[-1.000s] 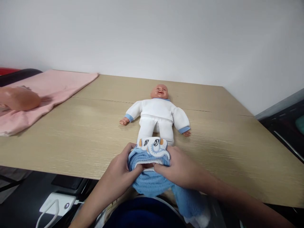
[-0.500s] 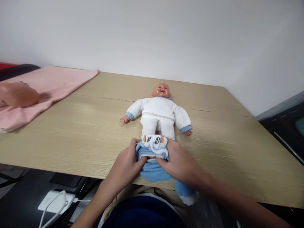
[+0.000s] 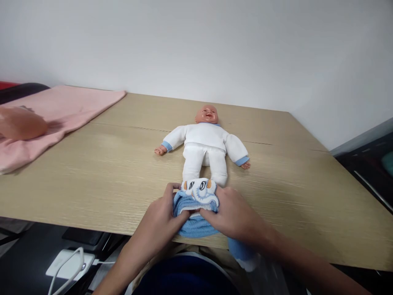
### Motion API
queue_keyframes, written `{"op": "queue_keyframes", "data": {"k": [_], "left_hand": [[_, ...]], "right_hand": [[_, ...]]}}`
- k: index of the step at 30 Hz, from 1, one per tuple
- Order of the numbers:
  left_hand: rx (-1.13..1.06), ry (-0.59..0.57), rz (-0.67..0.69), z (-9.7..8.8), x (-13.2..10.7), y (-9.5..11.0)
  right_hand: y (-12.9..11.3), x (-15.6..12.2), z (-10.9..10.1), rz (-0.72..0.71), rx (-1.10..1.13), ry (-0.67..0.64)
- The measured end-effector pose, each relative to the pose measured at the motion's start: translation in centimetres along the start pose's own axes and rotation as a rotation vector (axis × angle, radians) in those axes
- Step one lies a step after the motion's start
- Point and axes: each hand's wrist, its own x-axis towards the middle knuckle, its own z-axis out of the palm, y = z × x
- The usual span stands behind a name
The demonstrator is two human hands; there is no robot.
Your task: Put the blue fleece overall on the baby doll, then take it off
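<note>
A baby doll [image 3: 205,135] lies face up on the table, its bald head toward the wall. It has a white body with blue cuffs and collar. At its feet is a bunched blue-and-white terry garment [image 3: 197,198] with an embroidered animal face. My left hand [image 3: 164,213] grips the garment's left side, thumb at the opening. On the other side my right hand [image 3: 229,211] pinches it the same way, both thumbs meeting near the middle. A blue tube-like part with a white end [image 3: 242,252] hangs over the table's front edge. The doll's feet are hidden.
A pink cloth [image 3: 89,100] covers the left part of the wooden table [image 3: 107,180]. On it rests a shiny skin-toned rounded object [image 3: 23,123], cut off by the frame. Below the front edge, a white device with a cable [image 3: 69,264] sits on a dark surface.
My hands and the garment have come slightly nearer to me, and the opening between my thumbs looks a little wider. The doll's legs show a bit more.
</note>
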Motion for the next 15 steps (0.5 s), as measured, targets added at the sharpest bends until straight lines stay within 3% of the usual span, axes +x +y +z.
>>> {"op": "queue_keyframes", "data": {"k": [4,10,15], "left_hand": [[0.075,-0.053,-0.042,0.1,-0.7,-0.7],[0.163,-0.096,0.013,0.6,0.1,-1.9],[0.085,-0.009,0.161,1.4,1.0,-3.0]], "right_hand": [[-0.5,-0.3,0.4,0.011,-0.056,-0.032],[-0.7,-0.7,1.0,0.033,-0.098,0.018],[0.3,-0.9,1.2,-0.016,-0.036,0.014]]}}
